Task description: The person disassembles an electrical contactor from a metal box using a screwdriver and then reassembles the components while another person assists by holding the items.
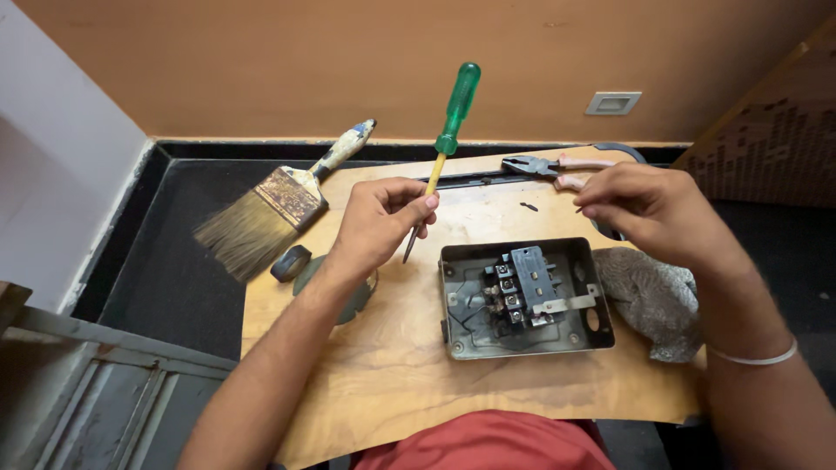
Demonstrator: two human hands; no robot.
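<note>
**Open switch box on a plywood board, screwdriver held ready**

The plywood board (383,365) serves as a work surface, keeping everything within reach. Far left lies a worn paintbrush (261,213); a grey cloth (649,300) sits at the right. The grey metal switch box (522,298) rests open near centre, its terminals facing up. Pliers (544,166) lie at the far edge. The left hand (379,226) pinches the green-handled screwdriver (440,148) by its shaft, tip down. The right hand (649,209) has its fingertips closed on something tiny, perhaps a screw; I cannot tell.

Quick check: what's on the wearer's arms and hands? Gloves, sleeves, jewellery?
Both forearms are bare, no gloves or sleeves in view. Left hand wears nothing visible. Right hand has a thin pale bangle at the wrist. No rings or watch can be seen.
</note>
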